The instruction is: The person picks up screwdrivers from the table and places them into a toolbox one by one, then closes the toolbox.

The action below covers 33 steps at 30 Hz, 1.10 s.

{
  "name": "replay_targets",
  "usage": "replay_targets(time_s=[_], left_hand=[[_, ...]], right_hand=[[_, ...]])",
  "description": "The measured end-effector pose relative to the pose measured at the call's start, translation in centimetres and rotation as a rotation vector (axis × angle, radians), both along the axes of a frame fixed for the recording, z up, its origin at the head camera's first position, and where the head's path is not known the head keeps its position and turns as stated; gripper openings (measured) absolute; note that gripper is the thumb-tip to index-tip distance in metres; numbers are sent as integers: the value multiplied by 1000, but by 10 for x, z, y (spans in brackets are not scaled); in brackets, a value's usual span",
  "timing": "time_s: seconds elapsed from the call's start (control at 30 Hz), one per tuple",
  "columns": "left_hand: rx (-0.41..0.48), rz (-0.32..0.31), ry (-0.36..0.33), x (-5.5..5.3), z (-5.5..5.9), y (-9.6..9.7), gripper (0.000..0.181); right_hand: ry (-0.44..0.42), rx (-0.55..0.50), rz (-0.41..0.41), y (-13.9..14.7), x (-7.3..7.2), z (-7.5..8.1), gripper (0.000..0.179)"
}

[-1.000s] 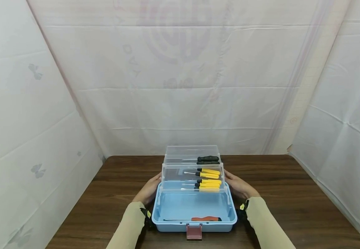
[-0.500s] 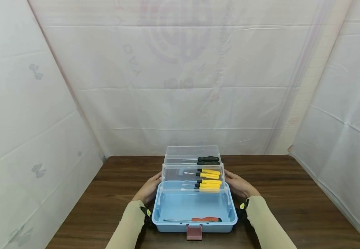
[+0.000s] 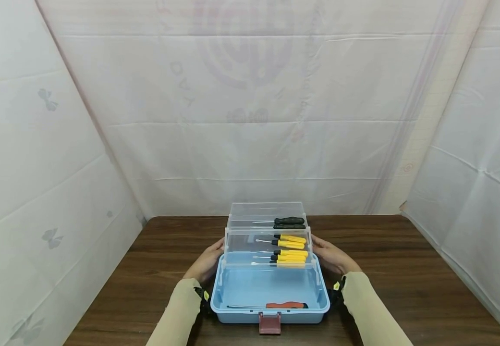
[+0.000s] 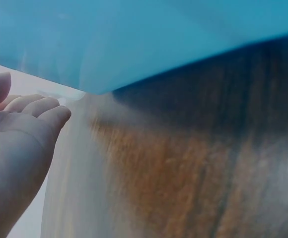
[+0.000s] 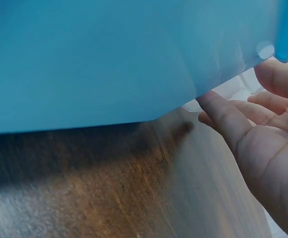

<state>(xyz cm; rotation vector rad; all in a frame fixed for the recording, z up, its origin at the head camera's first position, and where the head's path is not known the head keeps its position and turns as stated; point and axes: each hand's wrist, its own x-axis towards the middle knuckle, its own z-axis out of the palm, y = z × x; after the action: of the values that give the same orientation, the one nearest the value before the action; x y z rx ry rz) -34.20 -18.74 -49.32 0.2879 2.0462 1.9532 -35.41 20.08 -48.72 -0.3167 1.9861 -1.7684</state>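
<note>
A light blue toolbox [image 3: 237,317] stands with its clear stepped trays [image 3: 237,244] raised at the back. Several yellow-handled screwdrivers [image 3: 290,244] and black-handled screwdrivers [image 3: 289,220] lie in the trays. On the box floor near the front is a screwdriver with an orange handle [image 3: 286,304]. My left hand [image 3: 207,262] reaches along the left side, its loosely bent fingers [image 4: 39,106] by the rear corner. On the opposite side my right hand [image 3: 334,257] has extended fingers [image 5: 228,116] at the rear corner, the index fingertip at the box's lower edge. The head view hides both sets of fingertips.
The dark wooden table [image 3: 405,288] extends around the box. A dusky red latch [image 3: 269,324] hangs down at the box's front. White sheeting [image 3: 250,144] rises behind the table and at both sides.
</note>
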Motion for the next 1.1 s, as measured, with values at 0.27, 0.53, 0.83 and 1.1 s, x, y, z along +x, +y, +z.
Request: replay_targets(time_s=[0.27,0.53,0.83,1.1], left_hand=[[-9,1,6,1,1,-1,52],[24,9,32,-2,3,0,53],[46,30,11,0,4,1,52],[-26,58,19,2,11,-1,52]], right_hand=[[6,6,-36,-3,0,0,69],[66,-3,-32,-3,2,4,72],[70,44,-137,-3,8,8,77],[91,49,-184,-5,8,9,77]])
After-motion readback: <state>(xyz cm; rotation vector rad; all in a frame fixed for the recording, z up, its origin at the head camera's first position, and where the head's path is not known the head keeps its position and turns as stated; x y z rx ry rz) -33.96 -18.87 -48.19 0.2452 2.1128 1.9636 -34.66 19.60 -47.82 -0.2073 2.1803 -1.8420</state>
